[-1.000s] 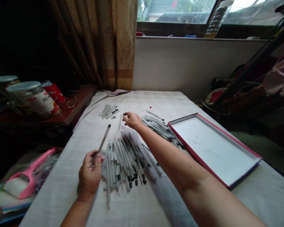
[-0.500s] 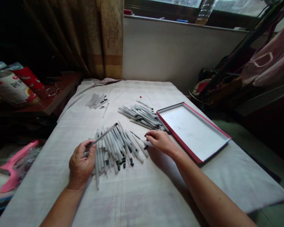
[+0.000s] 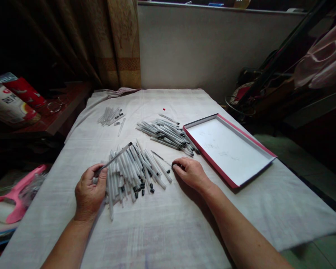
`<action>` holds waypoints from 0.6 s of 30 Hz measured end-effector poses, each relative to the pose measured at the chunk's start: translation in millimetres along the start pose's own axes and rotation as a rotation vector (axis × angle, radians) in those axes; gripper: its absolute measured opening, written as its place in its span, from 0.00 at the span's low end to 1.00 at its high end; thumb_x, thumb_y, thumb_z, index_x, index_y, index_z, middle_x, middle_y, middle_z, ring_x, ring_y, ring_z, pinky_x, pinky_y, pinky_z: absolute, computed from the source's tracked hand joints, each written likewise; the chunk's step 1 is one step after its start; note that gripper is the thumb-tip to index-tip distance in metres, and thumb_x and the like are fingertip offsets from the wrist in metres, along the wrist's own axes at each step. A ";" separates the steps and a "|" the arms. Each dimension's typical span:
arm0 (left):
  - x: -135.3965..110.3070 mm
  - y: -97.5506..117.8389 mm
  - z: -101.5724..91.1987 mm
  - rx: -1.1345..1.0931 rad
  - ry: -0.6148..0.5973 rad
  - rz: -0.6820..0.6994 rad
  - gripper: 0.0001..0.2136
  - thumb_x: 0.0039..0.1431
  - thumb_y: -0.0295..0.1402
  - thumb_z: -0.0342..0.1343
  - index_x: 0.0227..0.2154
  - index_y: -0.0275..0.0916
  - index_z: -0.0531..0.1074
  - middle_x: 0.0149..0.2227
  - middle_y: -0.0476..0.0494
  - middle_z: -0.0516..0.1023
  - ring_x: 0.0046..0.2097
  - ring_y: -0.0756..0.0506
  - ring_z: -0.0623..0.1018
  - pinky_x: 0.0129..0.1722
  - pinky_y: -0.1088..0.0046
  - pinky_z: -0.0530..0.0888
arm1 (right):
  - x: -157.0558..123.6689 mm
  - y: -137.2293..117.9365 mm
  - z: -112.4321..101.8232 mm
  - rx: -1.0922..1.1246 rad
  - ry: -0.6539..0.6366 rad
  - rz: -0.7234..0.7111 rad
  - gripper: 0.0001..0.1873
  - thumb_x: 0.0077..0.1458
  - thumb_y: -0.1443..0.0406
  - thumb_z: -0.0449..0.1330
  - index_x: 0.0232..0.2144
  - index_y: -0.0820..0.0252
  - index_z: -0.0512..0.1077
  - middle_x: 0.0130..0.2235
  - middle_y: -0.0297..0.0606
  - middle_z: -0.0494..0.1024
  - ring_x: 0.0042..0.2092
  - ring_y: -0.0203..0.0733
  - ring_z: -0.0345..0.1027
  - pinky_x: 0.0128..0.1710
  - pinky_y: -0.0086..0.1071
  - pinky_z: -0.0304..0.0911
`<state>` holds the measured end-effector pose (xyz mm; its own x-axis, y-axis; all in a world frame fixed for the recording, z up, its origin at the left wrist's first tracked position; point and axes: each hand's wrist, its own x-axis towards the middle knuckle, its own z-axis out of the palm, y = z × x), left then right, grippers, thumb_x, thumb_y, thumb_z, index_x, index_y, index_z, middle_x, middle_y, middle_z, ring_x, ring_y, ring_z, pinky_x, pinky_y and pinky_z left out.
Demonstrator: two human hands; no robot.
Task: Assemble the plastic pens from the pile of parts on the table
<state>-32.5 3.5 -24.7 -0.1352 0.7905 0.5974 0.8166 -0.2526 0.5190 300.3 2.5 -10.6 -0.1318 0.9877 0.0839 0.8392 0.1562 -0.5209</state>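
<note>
My left hand (image 3: 90, 192) is closed, thumb and fingers pinching a slim grey pen (image 3: 116, 158) with a black end pointing up and away. That pen hangs over a large pile of translucent pen barrels (image 3: 126, 173), with loose black caps (image 3: 142, 186) along the pile's near edge. At the pile's right side, my right hand (image 3: 190, 172) pinches the dark end of a thin pen refill (image 3: 161, 157), whose far tip points left. A single black cap (image 3: 168, 171) lies just left of the right fingertips.
Behind is a second pile of black-ended pens (image 3: 168, 134), touching or close to a shallow red-edged box lid (image 3: 229, 149). A small barrel pile (image 3: 109, 116) lies back left; a tiny red cap (image 3: 164, 109) sits at the back. A pink-handled roller (image 3: 19, 201) is left of the table.
My right fingers have closed on the thin refill's dark end. My left hand still holds the grey pen. The camera view has tilted down slightly.
</note>
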 end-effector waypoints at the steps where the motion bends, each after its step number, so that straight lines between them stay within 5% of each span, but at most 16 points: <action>1: 0.1 2.4 -0.8 -0.004 -0.008 0.071 0.10 0.64 0.39 0.55 0.40 0.39 0.75 0.36 0.44 0.81 0.37 0.45 0.80 0.36 0.71 0.74 | -0.3 0.9 0.1 -0.006 0.001 0.003 0.11 0.58 0.67 0.58 0.40 0.58 0.80 0.41 0.42 0.83 0.43 0.46 0.76 0.44 0.35 0.66; 8: -1.1 27.7 -5.6 0.022 -0.075 0.497 0.06 0.62 0.30 0.57 0.42 0.41 0.74 0.36 0.45 0.79 0.40 0.44 0.78 0.45 0.65 0.71 | -3.7 0.7 -4.2 0.123 0.040 -0.054 0.11 0.58 0.64 0.57 0.37 0.59 0.80 0.38 0.43 0.83 0.40 0.45 0.76 0.42 0.35 0.66; 11: -2.9 36.8 -6.1 0.023 -0.114 0.558 0.07 0.63 0.29 0.57 0.43 0.40 0.74 0.36 0.44 0.79 0.40 0.44 0.77 0.45 0.64 0.70 | -3.8 -5.6 -4.7 0.347 0.067 -0.035 0.15 0.61 0.59 0.54 0.30 0.59 0.78 0.32 0.41 0.81 0.36 0.43 0.74 0.38 0.33 0.65; 18: -4.8 46.9 -6.5 -0.001 -0.160 0.590 0.06 0.63 0.27 0.57 0.42 0.39 0.74 0.35 0.44 0.80 0.39 0.45 0.77 0.45 0.64 0.70 | -6.2 -27.5 -1.7 0.738 -0.167 0.068 0.25 0.58 0.48 0.55 0.25 0.62 0.76 0.22 0.34 0.74 0.24 0.34 0.64 0.24 0.27 0.58</action>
<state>2.7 -15.7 0.7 0.4257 0.5915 0.6848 0.7277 -0.6735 0.1294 278.9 -7.9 4.7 -0.2201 0.9731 -0.0675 0.2849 -0.0020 -0.9586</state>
